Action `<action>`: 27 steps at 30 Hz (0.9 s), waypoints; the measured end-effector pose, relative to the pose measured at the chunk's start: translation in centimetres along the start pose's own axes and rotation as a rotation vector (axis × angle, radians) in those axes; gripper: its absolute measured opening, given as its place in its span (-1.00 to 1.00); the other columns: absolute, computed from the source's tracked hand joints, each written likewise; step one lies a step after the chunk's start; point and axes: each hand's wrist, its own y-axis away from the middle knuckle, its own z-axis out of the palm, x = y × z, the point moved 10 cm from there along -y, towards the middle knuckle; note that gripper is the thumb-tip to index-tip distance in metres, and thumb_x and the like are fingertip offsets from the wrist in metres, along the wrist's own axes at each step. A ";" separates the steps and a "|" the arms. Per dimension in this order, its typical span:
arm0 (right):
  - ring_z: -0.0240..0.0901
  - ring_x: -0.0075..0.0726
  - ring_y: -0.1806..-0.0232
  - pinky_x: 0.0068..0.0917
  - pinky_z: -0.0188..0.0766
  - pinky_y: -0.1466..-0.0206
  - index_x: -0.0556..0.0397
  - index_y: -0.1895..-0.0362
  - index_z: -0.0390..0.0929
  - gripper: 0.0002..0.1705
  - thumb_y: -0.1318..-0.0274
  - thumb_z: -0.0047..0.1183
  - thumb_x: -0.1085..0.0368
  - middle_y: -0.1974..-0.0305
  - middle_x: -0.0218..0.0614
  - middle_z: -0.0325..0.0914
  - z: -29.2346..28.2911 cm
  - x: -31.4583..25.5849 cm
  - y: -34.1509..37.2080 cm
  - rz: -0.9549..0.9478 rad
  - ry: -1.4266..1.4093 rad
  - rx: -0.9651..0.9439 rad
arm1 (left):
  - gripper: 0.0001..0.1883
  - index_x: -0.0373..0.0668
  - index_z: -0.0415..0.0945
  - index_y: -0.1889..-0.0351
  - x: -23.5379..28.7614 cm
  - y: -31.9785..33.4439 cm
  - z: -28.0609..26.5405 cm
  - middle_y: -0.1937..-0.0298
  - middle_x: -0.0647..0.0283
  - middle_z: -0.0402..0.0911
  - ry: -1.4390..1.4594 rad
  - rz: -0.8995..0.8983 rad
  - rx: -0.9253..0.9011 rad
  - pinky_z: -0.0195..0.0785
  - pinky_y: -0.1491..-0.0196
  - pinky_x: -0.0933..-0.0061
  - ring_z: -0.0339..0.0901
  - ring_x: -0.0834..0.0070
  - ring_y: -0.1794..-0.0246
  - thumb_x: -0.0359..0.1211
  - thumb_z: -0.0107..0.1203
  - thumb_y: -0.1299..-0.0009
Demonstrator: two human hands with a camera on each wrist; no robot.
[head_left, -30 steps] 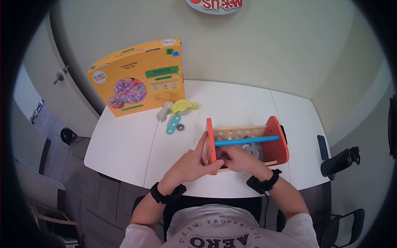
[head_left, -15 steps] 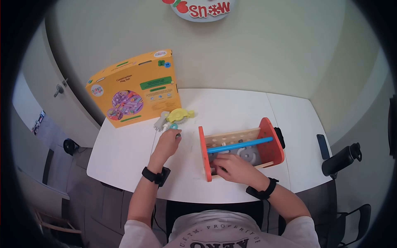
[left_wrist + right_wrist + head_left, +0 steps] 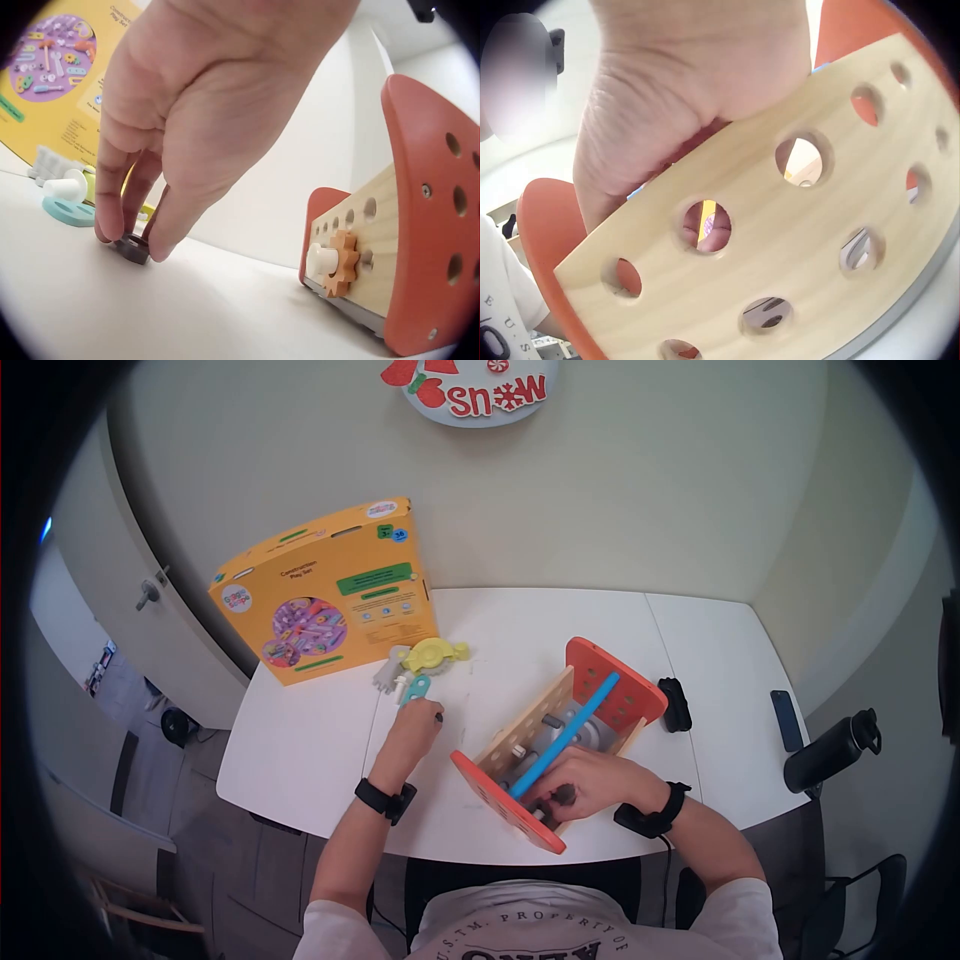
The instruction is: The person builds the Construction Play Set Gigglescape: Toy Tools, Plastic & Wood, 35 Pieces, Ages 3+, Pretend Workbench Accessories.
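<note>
My left hand [image 3: 412,730] pinches a dark grey toy nut [image 3: 133,249] between thumb and fingertips, low over the white table. Just beyond it lie a teal strip with holes [image 3: 69,211], a white bolt [image 3: 66,186] and yellow and grey toy pieces [image 3: 434,655]. My right hand [image 3: 600,780] reaches over the near wooden side into a toy toolbox [image 3: 810,232] with orange ends and a blue bar handle [image 3: 565,738]. Its fingers are mostly hidden inside, partly visible through a hole; I cannot tell what they hold. An orange gear [image 3: 343,262] sits on the box's far side.
A yellow construction set box [image 3: 330,595] stands upright at the back left. Grey pieces [image 3: 580,735] lie inside the toolbox. Right of it are a black case [image 3: 675,705], a phone [image 3: 786,720] and a black bottle [image 3: 830,755] at the table's right edge.
My left hand has left the toolbox's left end, reached the small parts and taken hold of the grey nut. The toolbox has turned, its left end swinging nearer me; my right hand stays inside.
</note>
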 end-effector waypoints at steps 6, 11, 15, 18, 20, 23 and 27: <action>0.64 0.00 0.11 -0.20 0.61 0.00 0.08 0.14 0.80 -0.71 0.01 0.24 0.36 0.20 -0.14 0.72 -2.4 -0.8 2.4 -0.037 0.304 0.230 | -0.76 -0.36 0.74 0.08 1.6 1.3 0.6 0.12 -0.19 0.73 0.002 0.040 -0.034 0.58 -0.04 0.10 0.71 -0.07 0.12 -0.45 0.29 -0.33; 0.61 0.11 -0.06 -0.10 0.56 -0.22 0.07 0.03 0.78 -0.64 -0.03 0.23 0.33 0.03 -0.11 0.72 -4.1 2.3 4.0 0.369 0.493 0.343 | -0.71 -0.38 0.69 -0.04 4.8 1.5 -0.4 0.12 -0.01 0.78 0.439 0.022 -0.152 0.64 0.03 0.36 0.77 0.31 0.17 -0.39 0.32 -0.44; 0.59 0.08 -0.15 -0.07 0.54 -0.20 0.10 -0.17 0.70 -0.46 -0.01 0.26 0.34 -0.01 -0.11 0.69 -4.6 4.4 3.8 0.522 0.403 0.453 | -0.64 -0.38 0.62 -0.18 7.0 0.5 1.4 0.06 0.10 0.79 0.700 0.104 -0.168 0.65 -0.01 0.46 0.77 0.43 0.09 -0.35 0.29 -0.52; 0.46 0.13 -0.37 0.06 0.39 -0.43 -0.06 -0.39 0.59 -0.23 0.02 0.33 0.25 -0.25 -0.10 0.62 -4.9 4.2 2.8 0.374 0.414 0.429 | -0.62 -0.39 0.60 -0.20 7.6 0.8 2.0 0.04 0.11 0.78 0.731 0.012 -0.196 0.65 -0.01 0.46 0.78 0.42 0.06 -0.35 0.30 -0.52; 0.41 0.12 -0.42 0.03 0.30 -0.50 -0.12 -0.47 0.51 -0.13 0.05 0.36 0.22 -0.37 -0.11 0.51 -5.1 3.4 2.0 0.327 0.406 0.318 | -0.60 -0.40 0.58 -0.23 7.6 1.1 1.1 -0.04 0.03 0.76 0.740 0.039 -0.161 0.65 0.00 0.41 0.79 0.33 0.07 -0.34 0.27 -0.54; 0.33 0.10 -0.48 0.02 0.19 -0.56 -0.21 -0.58 0.38 0.02 0.08 0.41 0.17 -0.47 -0.13 0.39 -4.8 2.9 1.1 0.217 0.401 0.168 | -0.60 -0.40 0.57 -0.24 6.9 1.6 0.3 -0.07 0.00 0.74 0.799 0.047 -0.114 0.64 0.02 0.40 0.80 0.31 0.06 -0.33 0.25 -0.56; 0.29 0.11 -0.51 0.03 0.18 -0.54 -0.30 -0.67 0.23 0.16 0.11 0.43 0.15 -0.52 -0.10 0.32 -4.3 2.0 -0.4 0.087 0.432 0.097 | -0.62 -0.38 0.54 -0.28 6.9 2.3 -0.3 -0.11 0.12 0.69 0.891 0.040 -0.155 0.66 -0.01 0.47 0.78 0.42 0.02 -0.37 0.23 -0.59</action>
